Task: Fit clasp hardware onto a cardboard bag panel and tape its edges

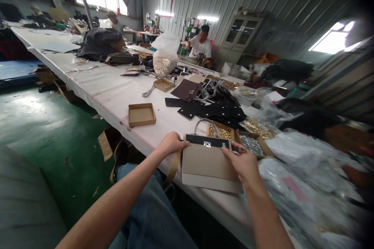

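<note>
A flat tan bag panel (204, 165) with a black top band and a small silver clasp lies at the near edge of the long white table (111, 93). My left hand (171, 142) is closed on the panel's upper left corner. On the upper right corner my right hand (242, 161) grips the panel, fingers curled over the black band. A tan strap (173, 169) hangs from the panel's left side, off the table edge. Just behind the panel sit small boxes of gold studs (221, 132) and silver hardware (253, 144).
An empty cardboard box lid (142, 114) sits to the left. Black cut pieces (216, 111) and a brown flap (187, 89) lie behind. Plastic bags (298, 179) pile at right. A bag of metal parts (164, 62) stands farther back. A seated person (200, 44) works at the far end.
</note>
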Tool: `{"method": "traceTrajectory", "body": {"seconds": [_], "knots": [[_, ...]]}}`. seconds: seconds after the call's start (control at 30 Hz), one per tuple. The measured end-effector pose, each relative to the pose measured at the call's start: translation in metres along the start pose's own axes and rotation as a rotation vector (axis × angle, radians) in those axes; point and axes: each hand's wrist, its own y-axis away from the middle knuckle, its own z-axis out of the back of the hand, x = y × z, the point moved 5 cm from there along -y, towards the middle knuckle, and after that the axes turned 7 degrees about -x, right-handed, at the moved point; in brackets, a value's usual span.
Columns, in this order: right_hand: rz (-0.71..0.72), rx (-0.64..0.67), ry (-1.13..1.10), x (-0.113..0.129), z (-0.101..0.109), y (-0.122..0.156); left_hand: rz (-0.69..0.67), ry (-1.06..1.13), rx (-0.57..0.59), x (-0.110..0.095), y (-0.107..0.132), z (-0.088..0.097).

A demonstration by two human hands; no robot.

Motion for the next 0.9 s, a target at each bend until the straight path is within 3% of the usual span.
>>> {"method": "traceTrajectory", "body": {"seconds": [0.13, 0.23, 0.33, 0.43, 0.53, 0.63, 0.7, 0.8, 0.9], "knots": [[0.078, 0.02, 0.089, 0.003, 0.002, 0.001, 0.04, 0.062, 0.005, 0.0, -0.01, -0.002], [0.126, 0.034, 0.114, 0.009, -0.001, 0.002, -0.114, 0.261, -0.003, -0.009, -0.014, -0.001], [0.225, -0.039, 0.16, 0.024, 0.008, 0.005, -0.215, 0.354, 0.046, -0.012, -0.011, -0.007], [0.354, -0.194, 0.207, 0.041, 0.047, 0.008, -0.184, 0.405, 0.053, -0.003, -0.008, -0.017], [0.347, -0.282, 0.248, 0.043, 0.111, 0.017, -0.222, 0.375, -0.022, 0.006, -0.007, -0.024], [0.273, -0.204, 0.411, 0.025, 0.173, 0.033, -0.309, 0.328, -0.104, 0.006, -0.003, -0.027], [0.229, -0.066, 0.526, 0.005, 0.198, 0.049, -0.342, 0.304, -0.144, 0.005, 0.0, -0.028], [0.21, 0.096, 0.642, -0.021, 0.208, 0.074, -0.339, 0.28, -0.171, 0.006, 0.001, -0.029], [0.263, 0.172, 0.599, -0.025, 0.187, 0.095, -0.319, 0.284, -0.193, 0.008, 0.001, -0.029]]}}
